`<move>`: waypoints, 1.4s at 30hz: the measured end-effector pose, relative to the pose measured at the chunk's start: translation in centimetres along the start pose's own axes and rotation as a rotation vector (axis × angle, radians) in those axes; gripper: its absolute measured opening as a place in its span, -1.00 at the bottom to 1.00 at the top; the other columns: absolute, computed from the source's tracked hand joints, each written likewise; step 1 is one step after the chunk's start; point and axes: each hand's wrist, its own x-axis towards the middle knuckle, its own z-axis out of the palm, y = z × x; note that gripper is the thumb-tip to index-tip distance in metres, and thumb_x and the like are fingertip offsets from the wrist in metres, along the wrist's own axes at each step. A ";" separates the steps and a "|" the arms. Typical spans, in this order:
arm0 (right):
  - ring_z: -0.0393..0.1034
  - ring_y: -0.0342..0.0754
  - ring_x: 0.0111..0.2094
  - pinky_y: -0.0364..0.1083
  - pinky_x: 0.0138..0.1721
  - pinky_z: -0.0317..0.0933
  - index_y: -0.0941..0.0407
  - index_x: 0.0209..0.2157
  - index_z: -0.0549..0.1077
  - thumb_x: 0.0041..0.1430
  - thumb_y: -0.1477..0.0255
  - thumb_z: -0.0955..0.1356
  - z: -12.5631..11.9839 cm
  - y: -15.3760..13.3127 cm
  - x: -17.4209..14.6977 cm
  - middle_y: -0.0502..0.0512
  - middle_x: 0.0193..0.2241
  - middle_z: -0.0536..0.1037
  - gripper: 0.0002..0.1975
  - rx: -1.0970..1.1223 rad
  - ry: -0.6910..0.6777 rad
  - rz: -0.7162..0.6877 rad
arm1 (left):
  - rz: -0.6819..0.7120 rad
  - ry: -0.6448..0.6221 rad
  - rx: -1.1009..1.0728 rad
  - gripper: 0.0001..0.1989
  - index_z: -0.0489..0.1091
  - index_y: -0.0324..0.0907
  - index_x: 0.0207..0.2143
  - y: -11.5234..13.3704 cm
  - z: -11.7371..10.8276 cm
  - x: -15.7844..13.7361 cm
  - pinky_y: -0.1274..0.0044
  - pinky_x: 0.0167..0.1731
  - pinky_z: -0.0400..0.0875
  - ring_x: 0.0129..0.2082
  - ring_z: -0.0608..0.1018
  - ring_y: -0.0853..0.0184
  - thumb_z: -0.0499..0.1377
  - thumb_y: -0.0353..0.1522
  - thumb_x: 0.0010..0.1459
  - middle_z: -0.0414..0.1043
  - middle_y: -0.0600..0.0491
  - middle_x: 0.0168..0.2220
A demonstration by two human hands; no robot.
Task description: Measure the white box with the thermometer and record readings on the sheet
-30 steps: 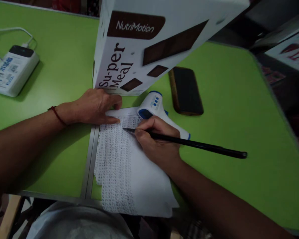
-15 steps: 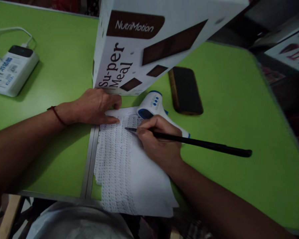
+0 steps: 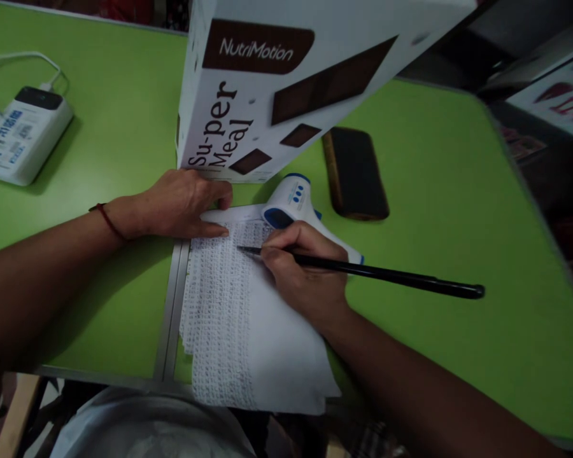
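In the head view my right hand (image 3: 310,273) is closed around a long black pen (image 3: 391,275). The pen's tip touches or hovers just over a sheet of paper (image 3: 286,356) covered in rows of small handwriting on its left part; I cannot tell which. More sheets lie beneath it. My left hand (image 3: 184,203) rests at the paper's top left corner, thumb stretched onto the sheet and apart from the bent fingers, holding nothing. A white and blue infrared thermometer (image 3: 293,200) lies across the paper's top right, partly hidden behind my right hand.
A tall white NutriMotion box (image 3: 248,95) stands just beyond my left hand. A dark phone (image 3: 357,173) lies right of the thermometer. At the left sits a white power bank (image 3: 26,137) with a cable. A metal seam (image 3: 170,318) crosses the green table (image 3: 458,210).
The top sheet's lower edge has shifted slightly left and up. The pen's tip has moved a tiny bit left, and its far end has tilted slightly. My left hand stays put.
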 end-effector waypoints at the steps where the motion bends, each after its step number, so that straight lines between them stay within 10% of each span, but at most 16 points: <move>1: 0.21 -0.11 -0.62 -0.09 -0.63 0.15 -0.02 -0.58 0.30 0.00 0.50 0.34 0.0 0.0 0.0 -0.09 -0.67 0.36 -0.82 0.006 -0.009 0.001 | 0.003 0.003 0.001 -0.66 0.50 -0.16 -0.15 0.0 0.0 0.0 0.56 -0.48 0.13 -0.51 0.46 0.38 0.32 -0.16 0.09 0.52 0.09 -0.46; 42: 0.20 -0.13 -0.63 -0.11 -0.63 0.11 0.00 -0.58 0.30 -0.01 0.55 0.34 -0.4 0.1 0.0 -0.08 -0.66 0.37 -0.80 0.027 -0.066 -0.013 | 0.020 0.009 0.006 -0.66 0.49 -0.15 -0.13 -0.2 0.1 0.0 0.55 -0.46 0.13 -0.49 0.46 0.37 0.32 -0.15 0.10 0.50 0.10 -0.46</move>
